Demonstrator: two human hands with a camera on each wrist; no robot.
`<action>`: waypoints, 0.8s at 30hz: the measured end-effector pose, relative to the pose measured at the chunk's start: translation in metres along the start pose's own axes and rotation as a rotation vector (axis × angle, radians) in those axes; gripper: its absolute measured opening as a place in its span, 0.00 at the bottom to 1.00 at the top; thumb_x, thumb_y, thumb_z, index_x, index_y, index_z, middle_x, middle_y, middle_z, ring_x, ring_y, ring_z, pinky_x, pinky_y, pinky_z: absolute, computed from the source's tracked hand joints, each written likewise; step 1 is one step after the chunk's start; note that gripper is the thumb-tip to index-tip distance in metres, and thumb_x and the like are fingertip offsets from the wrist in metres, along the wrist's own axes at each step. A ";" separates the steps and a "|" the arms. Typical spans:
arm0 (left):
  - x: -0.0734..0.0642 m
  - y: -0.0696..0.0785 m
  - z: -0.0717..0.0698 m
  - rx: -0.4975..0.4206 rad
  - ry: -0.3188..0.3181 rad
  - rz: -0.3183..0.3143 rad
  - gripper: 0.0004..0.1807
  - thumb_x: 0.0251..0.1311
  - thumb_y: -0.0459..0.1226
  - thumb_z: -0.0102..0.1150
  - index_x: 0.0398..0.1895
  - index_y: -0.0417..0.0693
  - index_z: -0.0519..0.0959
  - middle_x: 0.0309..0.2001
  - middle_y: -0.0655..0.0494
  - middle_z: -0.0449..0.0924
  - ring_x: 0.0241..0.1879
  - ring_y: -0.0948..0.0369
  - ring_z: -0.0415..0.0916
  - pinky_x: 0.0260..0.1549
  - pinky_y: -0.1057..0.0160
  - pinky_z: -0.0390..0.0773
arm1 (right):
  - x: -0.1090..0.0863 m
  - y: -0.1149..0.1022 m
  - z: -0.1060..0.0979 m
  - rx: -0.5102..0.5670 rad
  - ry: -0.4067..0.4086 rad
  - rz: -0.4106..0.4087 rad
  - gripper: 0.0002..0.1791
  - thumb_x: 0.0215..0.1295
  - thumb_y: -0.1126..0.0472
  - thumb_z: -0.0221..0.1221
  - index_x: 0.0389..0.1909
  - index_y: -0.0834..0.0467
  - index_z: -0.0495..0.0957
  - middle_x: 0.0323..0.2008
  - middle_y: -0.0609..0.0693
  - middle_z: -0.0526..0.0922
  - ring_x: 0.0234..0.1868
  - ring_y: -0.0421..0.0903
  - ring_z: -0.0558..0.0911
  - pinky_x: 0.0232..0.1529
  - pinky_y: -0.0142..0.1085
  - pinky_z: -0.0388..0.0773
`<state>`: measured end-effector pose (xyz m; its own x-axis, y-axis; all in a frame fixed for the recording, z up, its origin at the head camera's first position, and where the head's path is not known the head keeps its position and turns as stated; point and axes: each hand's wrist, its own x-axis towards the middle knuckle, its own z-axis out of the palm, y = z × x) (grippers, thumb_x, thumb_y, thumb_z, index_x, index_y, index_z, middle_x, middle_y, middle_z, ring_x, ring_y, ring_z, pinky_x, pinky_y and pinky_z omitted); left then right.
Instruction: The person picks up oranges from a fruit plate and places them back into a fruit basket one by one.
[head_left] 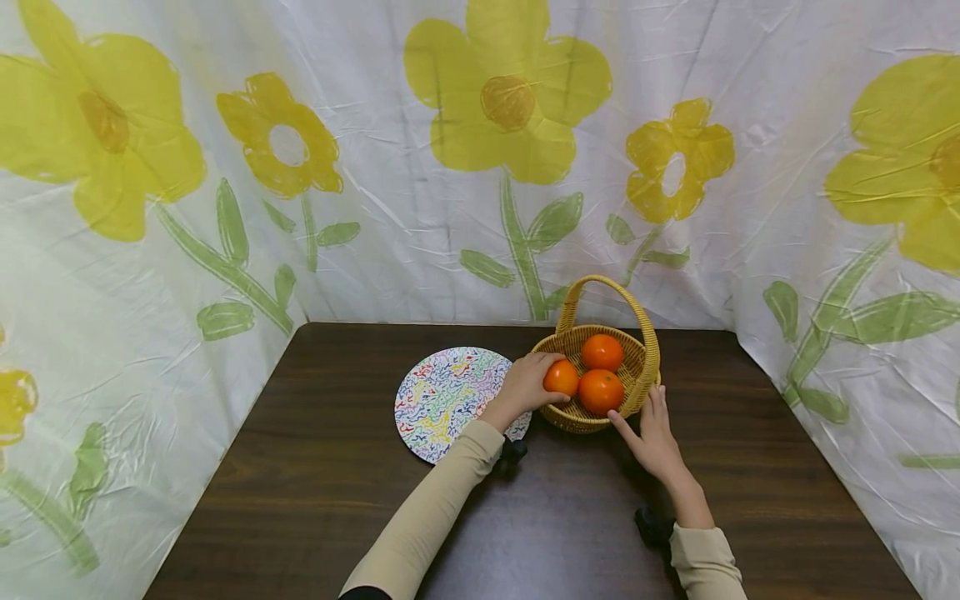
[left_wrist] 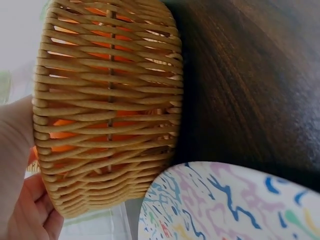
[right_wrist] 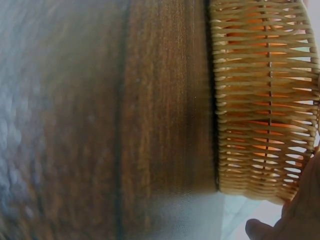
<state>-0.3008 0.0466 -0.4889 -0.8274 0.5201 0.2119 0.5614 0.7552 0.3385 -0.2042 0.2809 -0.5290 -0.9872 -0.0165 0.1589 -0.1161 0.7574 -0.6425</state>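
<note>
A round wicker basket (head_left: pixel 576 422) with a tall arched handle stands toward the back of the table, and three oranges are inside. My left hand (head_left: pixel 523 382) reaches over the basket's left rim and grips the leftmost orange (head_left: pixel 561 379) between thumb and fingers. Beside it lie the front orange (head_left: pixel 602 392) and the back orange (head_left: pixel 602 352). My right hand (head_left: pixel 654 435) rests against the basket's right front side, its fingers fairly straight and its thumb at the rim. In the left wrist view the weave hides most of the fruit.
A round board (head_left: pixel 438 400) with a multicoloured squiggle pattern lies flat left of the basket, partly under my left forearm. The dark wooden table (head_left: pixel 315 467) ends at a white curtain (head_left: pixel 375 275) printed with yellow flowers, behind and on both sides.
</note>
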 end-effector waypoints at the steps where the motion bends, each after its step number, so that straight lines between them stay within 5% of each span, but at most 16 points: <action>1: 0.000 0.000 0.000 0.003 0.000 0.000 0.38 0.46 0.56 0.67 0.61 0.55 0.69 0.57 0.55 0.73 0.56 0.57 0.70 0.54 0.55 0.70 | 0.000 0.000 0.000 0.000 -0.001 0.000 0.49 0.65 0.41 0.50 0.72 0.47 0.26 0.73 0.51 0.26 0.71 0.54 0.24 0.57 0.70 0.47; 9: 0.001 0.002 0.000 0.005 -0.008 -0.012 0.38 0.47 0.56 0.66 0.62 0.55 0.68 0.58 0.55 0.72 0.57 0.57 0.69 0.56 0.56 0.68 | 0.001 0.000 -0.001 0.010 0.011 -0.014 0.48 0.65 0.42 0.51 0.72 0.45 0.27 0.73 0.51 0.28 0.71 0.56 0.25 0.58 0.70 0.46; 24: -0.010 0.003 0.004 -0.148 0.027 -0.027 0.37 0.53 0.53 0.62 0.65 0.50 0.65 0.63 0.53 0.67 0.61 0.55 0.65 0.56 0.55 0.70 | 0.000 0.004 0.001 0.001 0.014 -0.013 0.48 0.65 0.42 0.51 0.72 0.45 0.28 0.73 0.51 0.28 0.71 0.58 0.27 0.57 0.70 0.47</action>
<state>-0.2909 0.0453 -0.4935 -0.8433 0.4881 0.2251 0.5323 0.7005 0.4754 -0.2053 0.2834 -0.5324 -0.9840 -0.0168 0.1776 -0.1286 0.7566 -0.6410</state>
